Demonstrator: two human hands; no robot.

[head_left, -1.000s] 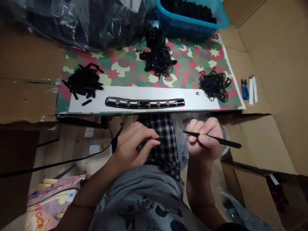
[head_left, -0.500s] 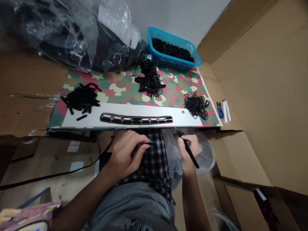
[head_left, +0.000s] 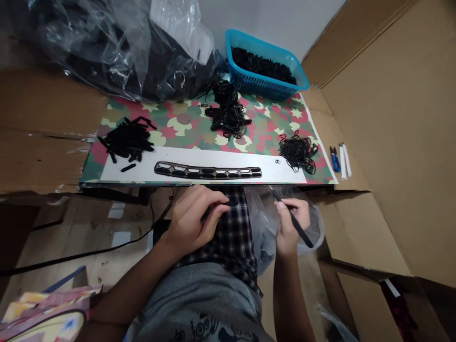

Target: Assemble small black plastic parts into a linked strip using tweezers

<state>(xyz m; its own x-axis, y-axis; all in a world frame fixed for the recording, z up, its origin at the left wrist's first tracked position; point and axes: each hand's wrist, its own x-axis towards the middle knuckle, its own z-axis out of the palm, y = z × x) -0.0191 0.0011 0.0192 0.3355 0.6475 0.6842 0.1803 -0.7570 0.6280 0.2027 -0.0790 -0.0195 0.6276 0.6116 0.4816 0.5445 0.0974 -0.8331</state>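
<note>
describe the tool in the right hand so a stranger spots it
Find the camouflage table cover and look below its front edge, toward the right. There the right hand grips a slim black tool. Unlike the blue tool lying beside the cover, it is black, long and thin, with a pale tip.

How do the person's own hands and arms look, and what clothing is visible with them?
The left hand and right hand are ungloved, with no ring visible. Both forearms are bare, without a visible sleeve, watch or bracelet. The grey top has a dark print low on its front; a dark plaid garment covers the lap.
</note>
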